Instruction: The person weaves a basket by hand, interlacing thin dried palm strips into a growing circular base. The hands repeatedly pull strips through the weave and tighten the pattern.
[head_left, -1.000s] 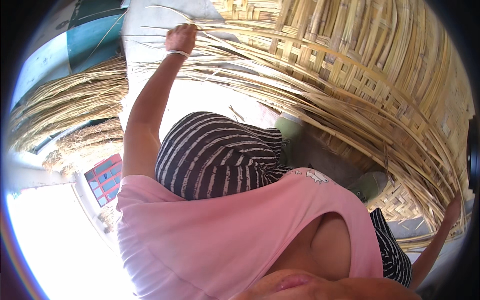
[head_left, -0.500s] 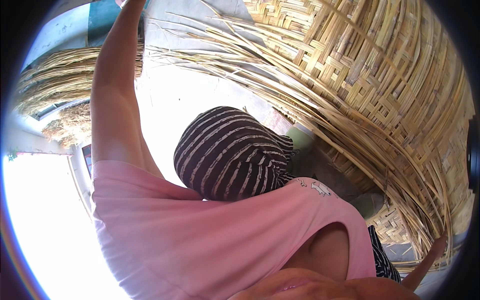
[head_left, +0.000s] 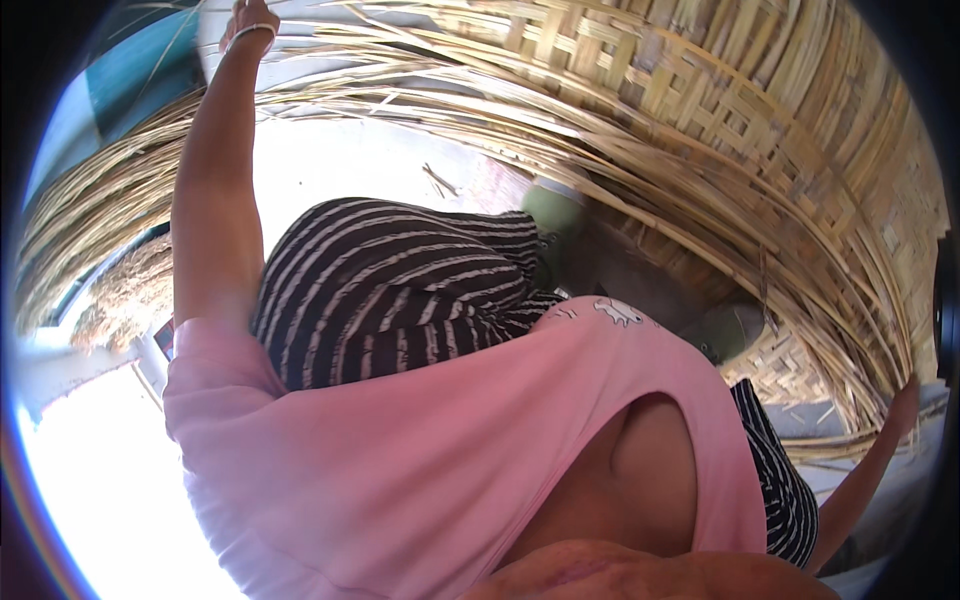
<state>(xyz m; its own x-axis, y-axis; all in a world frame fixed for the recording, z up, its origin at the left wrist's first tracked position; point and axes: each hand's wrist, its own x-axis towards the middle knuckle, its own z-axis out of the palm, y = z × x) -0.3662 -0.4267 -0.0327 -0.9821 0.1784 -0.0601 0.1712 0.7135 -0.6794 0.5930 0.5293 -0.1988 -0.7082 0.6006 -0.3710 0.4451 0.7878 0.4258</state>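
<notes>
My left arm reaches to the far left, and my left hand (head_left: 250, 22), with a pale bangle (head_left: 250, 36) on its wrist, is at the top edge with its fingers curled. Next to it run the ends of long, thin straw-coloured strips (head_left: 420, 100); what the fingers hold is too small to make out. The strips curve along the near side of a large woven mat (head_left: 720, 120). At the far right my right hand (head_left: 904, 402) is at the strips' other end, beside the mat's edge. Its fingers are too small and blurred to read.
My knees in black striped cloth (head_left: 390, 290) and my green shoes (head_left: 552, 208) are close to the mat. A bundle of dry stalks (head_left: 90, 210) lies at the left, with a teal wall section (head_left: 140, 85) behind. Short loose bits (head_left: 440, 180) lie on the pale floor.
My left hand has come into view at the top left. The right hand appears higher at the right edge. My body and the view have shifted, and the strips now stretch further left.
</notes>
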